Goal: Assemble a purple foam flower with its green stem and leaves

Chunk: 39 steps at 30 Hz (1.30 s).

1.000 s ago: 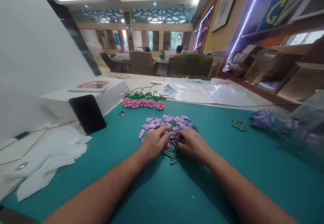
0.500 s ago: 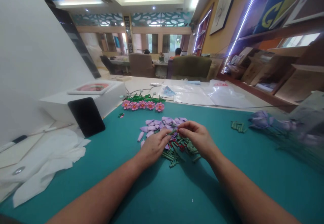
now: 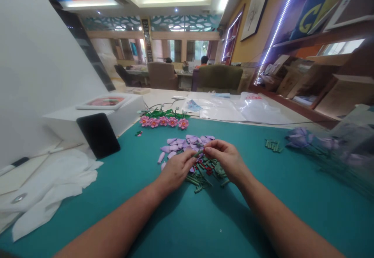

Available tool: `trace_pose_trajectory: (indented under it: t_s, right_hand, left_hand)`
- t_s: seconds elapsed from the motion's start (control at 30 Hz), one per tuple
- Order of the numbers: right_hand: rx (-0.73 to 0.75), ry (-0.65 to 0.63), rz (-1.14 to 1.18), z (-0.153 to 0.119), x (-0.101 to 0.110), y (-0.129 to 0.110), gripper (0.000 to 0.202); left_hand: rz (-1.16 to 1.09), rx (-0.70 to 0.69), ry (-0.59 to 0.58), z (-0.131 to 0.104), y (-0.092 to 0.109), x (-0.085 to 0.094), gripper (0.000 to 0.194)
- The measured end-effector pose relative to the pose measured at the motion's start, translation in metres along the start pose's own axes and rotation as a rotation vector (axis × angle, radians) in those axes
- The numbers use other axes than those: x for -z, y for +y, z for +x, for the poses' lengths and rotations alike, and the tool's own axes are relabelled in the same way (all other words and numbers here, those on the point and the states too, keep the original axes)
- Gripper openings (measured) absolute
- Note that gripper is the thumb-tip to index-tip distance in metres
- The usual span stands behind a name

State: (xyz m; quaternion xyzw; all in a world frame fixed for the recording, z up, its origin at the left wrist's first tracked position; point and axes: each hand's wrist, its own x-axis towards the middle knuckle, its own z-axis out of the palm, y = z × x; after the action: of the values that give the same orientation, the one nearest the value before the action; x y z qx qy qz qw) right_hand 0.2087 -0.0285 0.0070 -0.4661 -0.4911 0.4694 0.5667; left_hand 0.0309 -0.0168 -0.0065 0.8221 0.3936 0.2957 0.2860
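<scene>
Over the heap of parts, my left hand (image 3: 178, 167) is closed, pinching a small green stem piece (image 3: 199, 153) between thumb and fingers. Facing it, my right hand (image 3: 226, 158) is pinched shut at that piece's far end. A trace of red shows at its fingertips, too small to name. Lilac petal pieces (image 3: 174, 148) lie spread behind my hands. Beneath them are loose green stem pieces (image 3: 198, 190) and small red pieces (image 3: 209, 170), partly hidden by my fingers.
Pink toy flowers (image 3: 163, 121) lie at the green mat's (image 3: 181, 227) back edge. A black tablet (image 3: 98, 135) leans against a white box at left, near crumpled white sheeting (image 3: 58, 184). Green pieces (image 3: 273, 145) and purple flowers (image 3: 299, 137) are at right. People sit far behind.
The view has shifted slightly. My hands keep nearly the same pose, with the green stem piece still between them; a trace of red now shows at my right fingertips.
</scene>
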Motion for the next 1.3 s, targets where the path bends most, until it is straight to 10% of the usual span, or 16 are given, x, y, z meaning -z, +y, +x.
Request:
trace_pose_trajectory:
  t_s: [1.3]
  right_hand:
    - [0.068,-0.075,-0.133,-0.0038,-0.0059,0.0044,0.015]
  left_hand:
    - [0.05,-0.023,0.049,-0.0025,0.0038,-0.0044,0.025]
